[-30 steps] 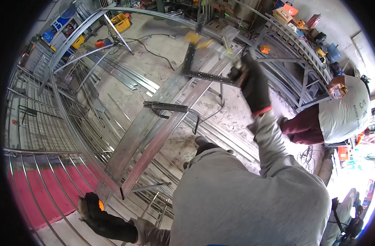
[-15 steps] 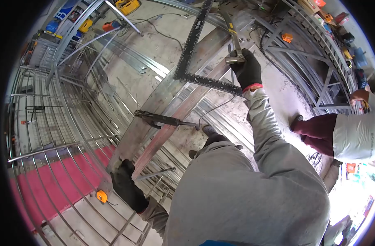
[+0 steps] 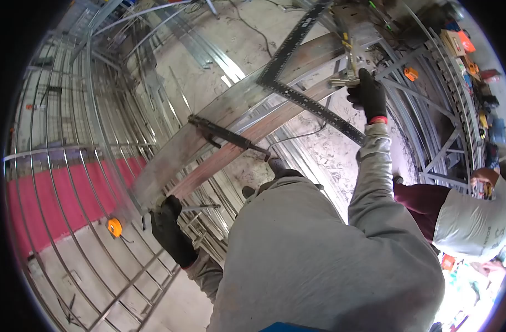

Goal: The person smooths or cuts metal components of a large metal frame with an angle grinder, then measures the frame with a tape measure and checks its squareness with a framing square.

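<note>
The black-gloved right hand (image 3: 369, 98), with a red cuff, was reached far out from the body, its fingers curled at the silver cylindrical head of a hammer-like tool (image 3: 344, 82). The tool's yellow-marked shaft pointed away beyond the fingers. The hand seemed pinched on that head, though the grip itself was partly hidden.

The black-gloved left hand (image 3: 173, 231) was lowered at the near end of a wide grey rectangular metal beam (image 3: 170, 163). Its fingertips looked bent against or just beside that end; whether they pressed on it could not be told.

Between the hands, the beam ran alongside a narrower reddish-brown metal bar (image 3: 211, 165). A dark metal clamp with curved arms (image 3: 228, 134) lay across both, nearer the left hand. A black L-shaped metal square with pale scale marks (image 3: 319, 110) spanned them just short of the right hand, one leg ending near that sleeve. A round orange tape measure (image 3: 115, 227) sat outward of the left hand, over a frame of thin silver rods (image 3: 59, 182).

The step in hand appeared to be handling the tool at the far end while the left hand stayed by the near end. Any further move called, in my judgement, for a firm right grip and clearance from the square.
</note>
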Tool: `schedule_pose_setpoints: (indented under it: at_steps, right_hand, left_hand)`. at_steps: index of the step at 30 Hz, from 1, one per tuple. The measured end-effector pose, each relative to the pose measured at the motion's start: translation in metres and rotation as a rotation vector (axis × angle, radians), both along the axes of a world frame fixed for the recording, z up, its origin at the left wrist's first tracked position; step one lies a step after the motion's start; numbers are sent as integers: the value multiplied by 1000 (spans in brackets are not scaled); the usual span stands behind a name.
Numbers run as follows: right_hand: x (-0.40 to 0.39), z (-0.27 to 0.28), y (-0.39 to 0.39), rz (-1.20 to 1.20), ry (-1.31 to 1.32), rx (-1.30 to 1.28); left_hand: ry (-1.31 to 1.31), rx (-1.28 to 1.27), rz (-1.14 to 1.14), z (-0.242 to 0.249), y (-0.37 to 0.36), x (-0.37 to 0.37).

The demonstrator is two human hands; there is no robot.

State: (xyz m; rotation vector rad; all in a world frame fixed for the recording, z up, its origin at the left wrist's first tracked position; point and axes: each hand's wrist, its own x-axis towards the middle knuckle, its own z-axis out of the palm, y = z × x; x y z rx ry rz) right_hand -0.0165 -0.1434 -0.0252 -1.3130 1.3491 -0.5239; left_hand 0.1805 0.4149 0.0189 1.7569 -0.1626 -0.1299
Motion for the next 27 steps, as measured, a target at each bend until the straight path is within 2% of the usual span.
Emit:
schedule_pose_setpoints:
  at_steps: [4, 7, 8, 9, 11, 15, 17, 18, 19, 20, 21, 22, 23, 25, 27]
  right_hand:
    - [-2, 5, -15, 100, 85, 146]
    - [0, 2, -5, 120, 102, 119]
    - [-1, 1, -7, 165, 87, 191]
    - [2, 1, -6, 183, 122, 271]
    - [7, -5, 5, 181, 116, 269]
    - [3, -30, -8, 198, -55, 359]
    - [6, -25, 3, 169, 16, 236]
    - [-7, -38, -19, 279, -29, 314]
    - [-20, -63, -39, 182, -6, 229]
    - [-17, -48, -35, 210, 142, 19]
    - [-25, -56, -49, 518, 206, -389]
    - [-33, -65, -63, 709, 621, -1194]
    - [-39, -73, -77, 537, 807, -1796]
    - [32, 18, 60, 296, 186, -1224]
    - [70, 38, 127, 520, -68, -1000]
  left_hand:
    - [70, -116, 36, -20, 20, -1]
    - [93, -109, 52, -47, 42, 9]
    - [59, -84, 76, -30, 26, -1]
    - [67, -95, 65, -36, 29, 0]
    - [143, -169, 78, -43, 42, 3]
    - [84, -76, 76, -55, 56, -4]
    - [27, 27, 69, -53, 63, -7]
    - [-1, 53, 94, -62, 71, -5]
    - [46, -35, 176, -53, 69, -10]
    - [12, 13, 238, -60, 82, -9]
    - [-52, 128, 288, -82, 109, -6]
    - [-62, -88, 374, -83, 114, -11]
    - [-87, 100, 506, -86, 128, -14]
    - [120, -287, 748, -85, 146, -14]
    - [247, -485, 889, -93, 166, -3]
